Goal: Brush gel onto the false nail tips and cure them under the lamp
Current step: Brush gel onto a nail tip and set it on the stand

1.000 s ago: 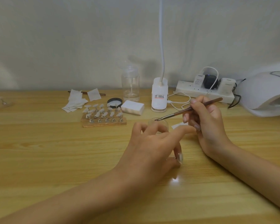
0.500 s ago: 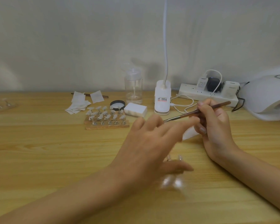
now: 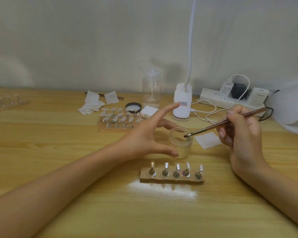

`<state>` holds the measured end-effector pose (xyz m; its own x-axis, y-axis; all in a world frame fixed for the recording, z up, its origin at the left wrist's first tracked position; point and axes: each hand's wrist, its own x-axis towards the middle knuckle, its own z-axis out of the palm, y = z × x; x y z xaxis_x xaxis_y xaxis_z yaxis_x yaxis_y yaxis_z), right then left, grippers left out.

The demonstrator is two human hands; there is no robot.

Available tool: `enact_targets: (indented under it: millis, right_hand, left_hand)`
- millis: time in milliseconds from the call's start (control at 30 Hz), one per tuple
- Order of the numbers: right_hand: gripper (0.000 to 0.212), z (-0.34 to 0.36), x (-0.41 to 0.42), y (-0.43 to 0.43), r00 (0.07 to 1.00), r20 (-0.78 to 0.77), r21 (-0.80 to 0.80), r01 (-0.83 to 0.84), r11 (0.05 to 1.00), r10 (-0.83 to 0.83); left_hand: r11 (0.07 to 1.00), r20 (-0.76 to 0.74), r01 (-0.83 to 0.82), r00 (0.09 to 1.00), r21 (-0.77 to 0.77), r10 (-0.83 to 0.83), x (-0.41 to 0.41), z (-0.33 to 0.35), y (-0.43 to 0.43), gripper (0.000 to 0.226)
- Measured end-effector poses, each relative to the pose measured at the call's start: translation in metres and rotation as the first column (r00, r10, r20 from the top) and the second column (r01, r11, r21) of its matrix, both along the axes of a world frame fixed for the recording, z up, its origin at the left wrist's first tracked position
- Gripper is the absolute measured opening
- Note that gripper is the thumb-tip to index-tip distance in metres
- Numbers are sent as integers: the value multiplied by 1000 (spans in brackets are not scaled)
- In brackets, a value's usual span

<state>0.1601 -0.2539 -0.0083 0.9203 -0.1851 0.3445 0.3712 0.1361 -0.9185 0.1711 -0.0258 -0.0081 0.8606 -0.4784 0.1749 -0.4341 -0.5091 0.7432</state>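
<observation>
**Head view.** My right hand (image 3: 241, 134) pinches the gel brush (image 3: 225, 123), with its bristles at the rim of the clear gel jar (image 3: 180, 143). My left hand (image 3: 144, 136) is spread, fingers straight, flanking the jar; contact cannot be confirmed.

Procedure: steady the jar, load sparingly, wipe excess on the rim.

The five false nail tips (image 3: 178, 166) stand on their holder strip (image 3: 172, 179) just in front of the jar. The curing lamp (image 3: 289, 107) sits at far right.

Print on the desk-lamp base (image 3: 182, 107) and the charger (image 3: 258, 96) is illegible.

Head-worn view, forward-down over table (image 3: 41, 152)
</observation>
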Motion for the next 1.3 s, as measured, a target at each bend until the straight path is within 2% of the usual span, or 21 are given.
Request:
enact_targets:
  millis: [100, 233, 333, 433, 533, 700, 833, 1133, 1300]
  right_hand:
    - [39, 1, -1, -2, 1000, 8, 30, 18, 999, -18]
    - [28, 2, -1, -6, 999, 18, 43, 30, 999, -31]
    - [32, 3, -1, -10, 999, -5, 46, 41, 998, -41]
    - [38, 3, -1, -11, 999, -20, 108, 35, 994, -33]
    - [33, 4, -2, -9, 999, 38, 171, -25, 985, 19]
    - [28, 6, -6, -6, 988, 131, 13, -88, 996, 85]
    - [26, 5, -6, -7, 987, 137, -33, -82, 996, 86]
    - [17, 2, 1, -14, 990, 122, 28, -70, 997, 66]
    - [13, 3, 3, -14, 995, 62, 135, -86, 987, 78]
  left_hand:
    - [999, 6, -18, 1000, -37, 18, 2, -5, 0, 108]
    - [997, 35, -11, 999, -81, 14, 1, -8, -1, 103]
    - [995, 50, -17, 999, -103, 22, -1, -8, -2, 102]
    - [991, 38, -29, 999, -130, 34, -2, -8, -3, 100]
    - [988, 23, -35, 999, -153, 38, -4, -8, -4, 98]
    - [986, 16, -34, 999, -163, 37, -5, -8, -3, 101]
    - [985, 16, -23, 1000, -170, 26, -5, -9, -3, 102]
    - [983, 13, -1, 1000, -182, 3, -7, -10, -3, 104]
    - [990, 15, 15, 1000, -138, -13, -6, -12, 0, 108]
